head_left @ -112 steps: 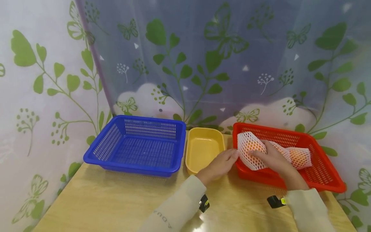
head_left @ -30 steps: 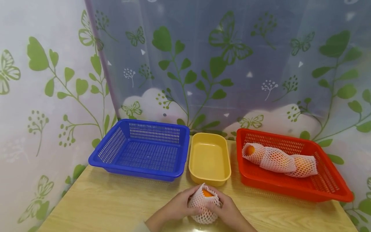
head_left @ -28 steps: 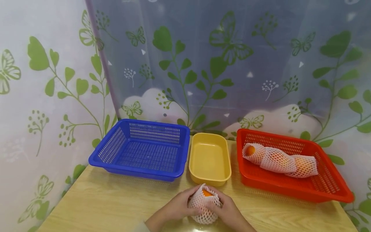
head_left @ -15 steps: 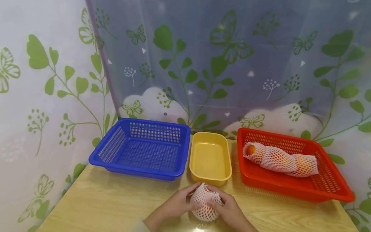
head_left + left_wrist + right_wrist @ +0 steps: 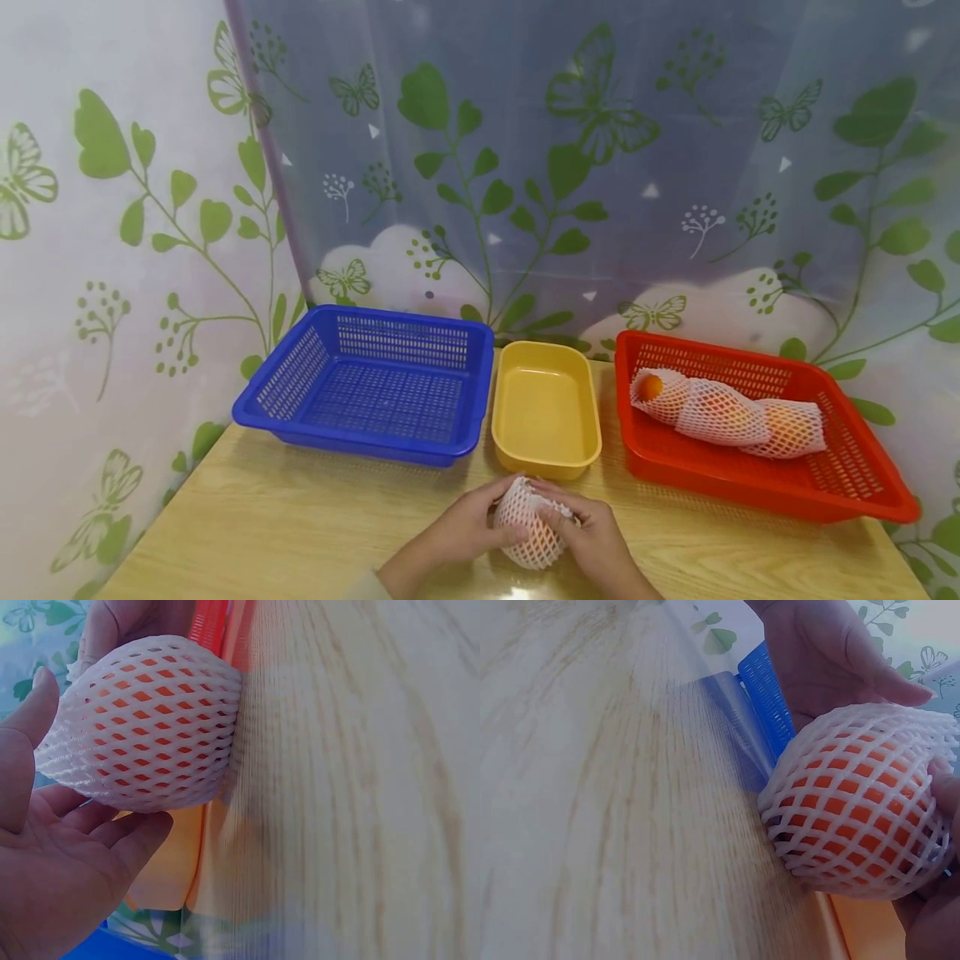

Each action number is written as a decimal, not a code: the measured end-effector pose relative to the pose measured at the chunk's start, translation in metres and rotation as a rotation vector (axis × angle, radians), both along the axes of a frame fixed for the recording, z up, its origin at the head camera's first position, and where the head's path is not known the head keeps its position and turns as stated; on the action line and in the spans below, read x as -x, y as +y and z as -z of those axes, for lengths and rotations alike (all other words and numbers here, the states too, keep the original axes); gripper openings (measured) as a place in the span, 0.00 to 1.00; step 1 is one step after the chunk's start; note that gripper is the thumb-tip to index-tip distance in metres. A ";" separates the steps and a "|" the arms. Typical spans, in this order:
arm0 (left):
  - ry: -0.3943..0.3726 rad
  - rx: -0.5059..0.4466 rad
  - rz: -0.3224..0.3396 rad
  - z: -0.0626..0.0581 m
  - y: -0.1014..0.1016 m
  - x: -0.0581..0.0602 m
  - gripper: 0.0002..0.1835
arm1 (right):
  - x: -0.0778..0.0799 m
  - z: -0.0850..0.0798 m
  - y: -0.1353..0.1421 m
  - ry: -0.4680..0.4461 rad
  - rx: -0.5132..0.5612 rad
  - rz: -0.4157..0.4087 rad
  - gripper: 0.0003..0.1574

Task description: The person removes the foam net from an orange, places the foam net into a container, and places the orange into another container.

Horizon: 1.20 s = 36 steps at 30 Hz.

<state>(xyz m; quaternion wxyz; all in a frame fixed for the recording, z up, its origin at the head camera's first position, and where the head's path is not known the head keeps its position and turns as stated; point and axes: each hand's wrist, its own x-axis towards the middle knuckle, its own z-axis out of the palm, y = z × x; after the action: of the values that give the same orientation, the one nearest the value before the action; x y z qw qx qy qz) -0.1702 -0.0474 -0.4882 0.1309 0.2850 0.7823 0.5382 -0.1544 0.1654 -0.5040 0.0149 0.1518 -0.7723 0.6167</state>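
Near the table's front, an orange-coloured round fruit [image 5: 844, 784] sits inside a white foam net [image 5: 531, 537], low over or on the wood. From its left side my left hand [image 5: 468, 521] grips it, thumb in front and fingers behind. In the left wrist view, the left hand's fingers [image 5: 142, 836] lie along the net's side. My right hand [image 5: 596, 533] pinches the net's upper right rim between thumb and fingers. The right wrist view shows the right thumb [image 5: 945, 787] at the gathered end of the net.
A red basket [image 5: 720, 492] at the right holds several similar fruits in white foam nets [image 5: 723, 412]. Just behind the hands stands a yellow tray [image 5: 546, 400]. A blue basket [image 5: 375, 400] is at the left, and a patterned curtain [image 5: 450, 208] hangs behind.
From the red basket, the netted fruit has come to the table's front between both hands. Over the last second the net has shifted, and the bare orange patch at its top is covered.
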 end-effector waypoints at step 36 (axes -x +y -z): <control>0.024 -0.119 -0.264 0.002 0.006 -0.007 0.15 | -0.002 0.007 -0.004 -0.159 0.013 0.024 0.30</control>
<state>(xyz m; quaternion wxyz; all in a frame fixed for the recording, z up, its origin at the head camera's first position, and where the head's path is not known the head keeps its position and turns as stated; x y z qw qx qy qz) -0.1634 -0.0417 -0.4898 0.0326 0.1932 0.7813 0.5926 -0.1523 0.1618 -0.5108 -0.0380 0.0930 -0.7687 0.6317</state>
